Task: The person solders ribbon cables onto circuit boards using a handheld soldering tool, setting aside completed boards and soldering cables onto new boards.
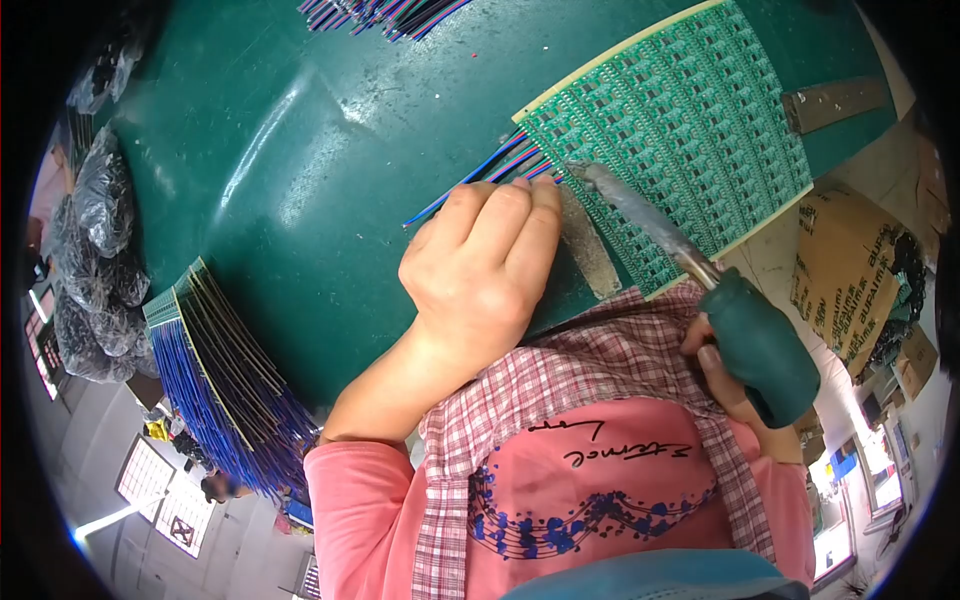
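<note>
My left hand [485, 260] is closed, knuckles up, with its fingers pressed over several thin blue, red and dark wires [505, 158]. The wire ends meet the left edge of a large green circuit board panel [680, 130], which carries rows of small parts. My right hand [715, 372] grips a soldering iron [762, 350] by its thick dark green handle, which partly hides the fingers. The iron's metal tip points up and left, over the panel's left edge near the wire ends. Whether the tip touches a joint I cannot tell.
Under the panel lie flat metal bars [590, 245]. A wire bundle [385, 15] sits at the far edge of the green table [300, 190]. At left, boards with blue wires [225, 390] hang over the edge, near black plastic bags [100, 260]. A cardboard box [850, 270] stands right.
</note>
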`<state>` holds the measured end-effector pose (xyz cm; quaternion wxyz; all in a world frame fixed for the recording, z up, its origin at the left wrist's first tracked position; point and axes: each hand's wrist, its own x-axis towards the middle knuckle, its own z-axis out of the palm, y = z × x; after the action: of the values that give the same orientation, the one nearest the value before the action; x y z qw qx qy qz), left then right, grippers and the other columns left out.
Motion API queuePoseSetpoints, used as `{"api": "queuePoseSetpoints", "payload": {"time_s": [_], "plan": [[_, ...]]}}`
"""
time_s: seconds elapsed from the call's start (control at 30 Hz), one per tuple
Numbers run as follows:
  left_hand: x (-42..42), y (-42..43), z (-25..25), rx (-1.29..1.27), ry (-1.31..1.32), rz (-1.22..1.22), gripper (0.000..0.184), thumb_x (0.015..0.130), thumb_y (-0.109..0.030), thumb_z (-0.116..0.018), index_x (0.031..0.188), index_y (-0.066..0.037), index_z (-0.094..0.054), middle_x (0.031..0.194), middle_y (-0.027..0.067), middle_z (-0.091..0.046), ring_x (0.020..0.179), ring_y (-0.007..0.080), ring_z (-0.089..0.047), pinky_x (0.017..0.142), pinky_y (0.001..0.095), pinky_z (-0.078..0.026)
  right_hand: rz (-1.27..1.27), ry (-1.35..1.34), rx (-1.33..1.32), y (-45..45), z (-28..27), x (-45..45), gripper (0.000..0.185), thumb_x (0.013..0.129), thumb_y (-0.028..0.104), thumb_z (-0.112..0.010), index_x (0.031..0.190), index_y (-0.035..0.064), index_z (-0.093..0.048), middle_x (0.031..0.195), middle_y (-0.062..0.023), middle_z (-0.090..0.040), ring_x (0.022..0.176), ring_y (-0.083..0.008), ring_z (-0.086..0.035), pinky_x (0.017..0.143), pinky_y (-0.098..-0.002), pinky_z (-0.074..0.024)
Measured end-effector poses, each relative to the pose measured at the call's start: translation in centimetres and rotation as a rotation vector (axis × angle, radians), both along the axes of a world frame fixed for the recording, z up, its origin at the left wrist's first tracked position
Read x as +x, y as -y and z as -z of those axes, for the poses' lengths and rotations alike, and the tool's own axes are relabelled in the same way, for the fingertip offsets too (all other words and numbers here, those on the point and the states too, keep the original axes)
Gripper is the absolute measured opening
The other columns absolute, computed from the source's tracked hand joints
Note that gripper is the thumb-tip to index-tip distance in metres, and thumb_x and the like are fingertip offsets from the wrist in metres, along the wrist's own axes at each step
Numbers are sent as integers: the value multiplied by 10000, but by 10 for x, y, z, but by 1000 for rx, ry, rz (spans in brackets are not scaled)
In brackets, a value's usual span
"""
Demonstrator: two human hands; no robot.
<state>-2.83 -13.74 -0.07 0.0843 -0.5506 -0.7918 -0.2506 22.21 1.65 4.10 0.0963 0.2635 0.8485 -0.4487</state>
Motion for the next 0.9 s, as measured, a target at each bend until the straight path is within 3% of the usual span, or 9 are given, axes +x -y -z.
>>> {"api": "queuePoseSetpoints", "payload": {"time_s": [0.13, 0.3, 0.43, 0.5, 0.6, 0.73, 0.83, 0.9], "plan": [[0, 0, 0, -1, 0, -2, 271, 694, 65, -795, 946, -24, -751, 773, 51, -642, 667, 206, -621, 611, 317, -530, -20, 98, -60, -4, -21, -20, 217, 954, 251, -669, 890, 44, -683, 860, -87, -644, 834, -247, -601, 799, -357, -482], [0, -1, 1, 14, 2, 2, 261, 701, 65, -799, 942, -22, -749, 772, 52, -642, 667, 205, -621, 610, 317, -529, -13, -44, 35, 4, 8, 9, 258, 960, 291, -666, 878, 47, -688, 847, -83, -648, 807, -250, -597, 782, -354, -480], [-1, 0, 1, 18, 5, 12, 259, 701, 63, -801, 941, -21, -749, 774, 53, -644, 670, 207, -623, 611, 317, -531, 4, 95, -35, -1, -14, -13, 295, 964, 329, -666, 870, 50, -694, 838, -82, -646, 813, -252, -596, 785, -361, -479], [-1, 0, 1, 16, 8, 9, 260, 701, 64, -800, 942, -20, -750, 776, 54, -646, 673, 207, -625, 612, 317, -531, -39, 117, 16, -2, -17, -15, 227, 887, 307, -715, 939, 87, -708, 884, -75, -666, 813, -270, -627, 749, -378, -493], [0, -1, 0, 9, 5, 9, 259, 703, 65, -799, 945, -17, -752, 777, 54, -648, 678, 208, -629, 615, 317, -534, -105, 53, 155, 0, 2, 5, 369, 730, 241, -810, 1081, 160, -731, 975, -62, -713, 802, -304, -691, 674, -400, -525], [0, 0, 0, 9, 15, 11, 258, 706, 64, -797, 949, -13, -754, 779, 56, -651, 684, 208, -634, 619, 318, -538, -63, -24, 123, 1, 13, 16, 367, 725, 229, -823, 1072, 153, -731, 967, -62, -719, 803, -300, -699, 680, -395, -532], [0, -1, 0, 7, 11, 10, 258, 707, 65, -796, 950, -12, -754, 778, 57, -651, 686, 209, -636, 622, 319, -541, 12, -43, 55, 4, 12, 13, 221, 882, 296, -722, 944, 84, -711, 889, -77, -684, 803, -267, -635, 743, -377, -502], [1, -1, -1, 3, 10, 7, 259, 706, 66, -795, 949, -12, -754, 778, 57, -651, 686, 209, -636, 622, 320, -542, -24, -37, -9, 0, 5, 6, 230, 885, 288, -724, 956, 70, -706, 916, -88, -680, 810, -265, -633, 748, -380, -502]]}}
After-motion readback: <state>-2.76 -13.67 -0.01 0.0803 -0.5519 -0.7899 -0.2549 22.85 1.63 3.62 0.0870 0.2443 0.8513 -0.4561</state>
